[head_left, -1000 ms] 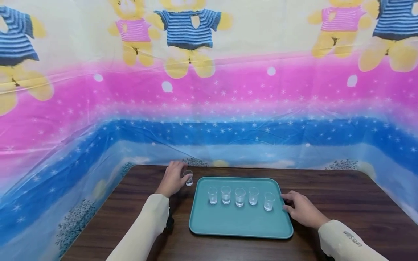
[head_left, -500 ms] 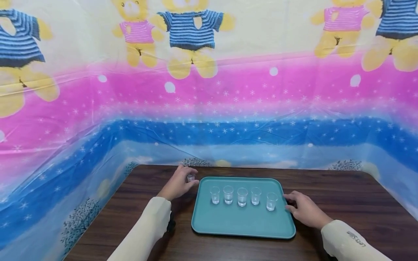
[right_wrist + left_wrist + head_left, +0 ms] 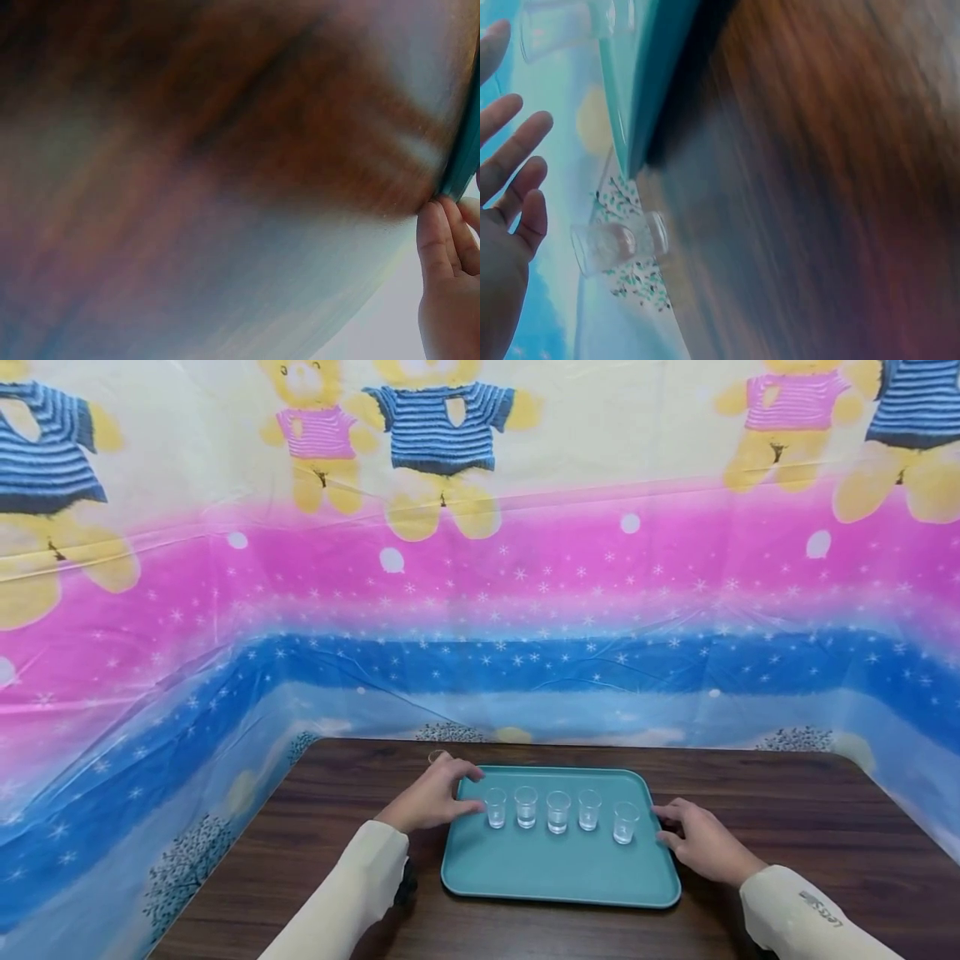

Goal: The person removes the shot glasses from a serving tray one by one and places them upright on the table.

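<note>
My left hand reaches over the tray's left edge, thumb and fingers spread beside the leftmost shot glass on it. In the left wrist view the hand holds nothing, and a gap separates its fingertips from that glass. A lone shot glass stands on the table left of the tray; in the head view the left hand mostly hides it. My right hand touches the right rim of the green tray with extended fingers.
Several small clear shot glasses stand upright in a row on the tray, including a middle one and a right-end one. Each seems to hold a little clear liquid. Around the dark wooden table hangs a cloth printed with bears.
My left hand has left the lone glass on the table and moved right, over the tray's edge to the leftmost glass. My right hand stays at the rim.
</note>
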`<state>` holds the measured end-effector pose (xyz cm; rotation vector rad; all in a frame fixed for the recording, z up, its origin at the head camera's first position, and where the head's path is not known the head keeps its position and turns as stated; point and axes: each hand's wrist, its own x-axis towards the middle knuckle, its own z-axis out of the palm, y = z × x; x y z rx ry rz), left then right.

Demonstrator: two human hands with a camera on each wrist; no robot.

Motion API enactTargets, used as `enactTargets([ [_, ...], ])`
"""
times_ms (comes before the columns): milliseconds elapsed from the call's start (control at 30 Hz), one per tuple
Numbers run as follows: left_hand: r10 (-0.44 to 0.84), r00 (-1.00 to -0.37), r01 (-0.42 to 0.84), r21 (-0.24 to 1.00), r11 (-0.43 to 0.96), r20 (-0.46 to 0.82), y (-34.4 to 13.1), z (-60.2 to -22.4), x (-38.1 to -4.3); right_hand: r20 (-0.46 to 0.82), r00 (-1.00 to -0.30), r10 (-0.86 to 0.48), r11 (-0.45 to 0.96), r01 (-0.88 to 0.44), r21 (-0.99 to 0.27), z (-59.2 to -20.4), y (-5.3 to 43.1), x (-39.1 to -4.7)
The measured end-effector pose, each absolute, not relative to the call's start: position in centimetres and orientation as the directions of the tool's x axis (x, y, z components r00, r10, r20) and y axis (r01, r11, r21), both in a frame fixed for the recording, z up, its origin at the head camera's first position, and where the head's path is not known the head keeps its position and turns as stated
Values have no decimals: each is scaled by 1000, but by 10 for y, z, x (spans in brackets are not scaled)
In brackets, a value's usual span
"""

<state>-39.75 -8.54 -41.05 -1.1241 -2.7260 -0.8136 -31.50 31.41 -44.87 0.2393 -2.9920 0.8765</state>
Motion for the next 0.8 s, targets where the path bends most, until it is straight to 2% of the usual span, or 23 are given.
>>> enactTargets([
  [167, 641, -729, 663, 479, 576, 238, -79, -409, -394, 62, -987, -150, 825, -160, -542, -448, 315, -314],
  [467, 653, -714, 687, 432, 584, 253, -71, -411, -394, 58, -988, -144, 825, -152, -544, -450, 315, -317],
  [800, 669, -702, 695, 443, 566, 246, -65, -410, -394, 60, -988, -143, 822, -152, -548, -451, 316, -317],
])
